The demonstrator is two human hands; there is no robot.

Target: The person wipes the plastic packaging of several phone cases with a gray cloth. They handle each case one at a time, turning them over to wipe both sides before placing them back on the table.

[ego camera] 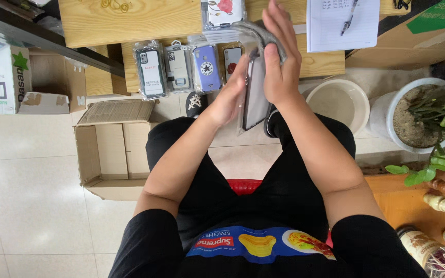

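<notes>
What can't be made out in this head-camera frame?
- Phone case: seen edge-on between the left hand and right hand; its face is hidden.
- Grey cloth: mostly behind the right hand.
- Notepad: cut off by the top edge.
- Potted plant: cut off by the right edge.

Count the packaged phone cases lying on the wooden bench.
5: four in a row, black, grey, blue, red-flowered, plus a floral one behind. The hands may hide more.
</notes>
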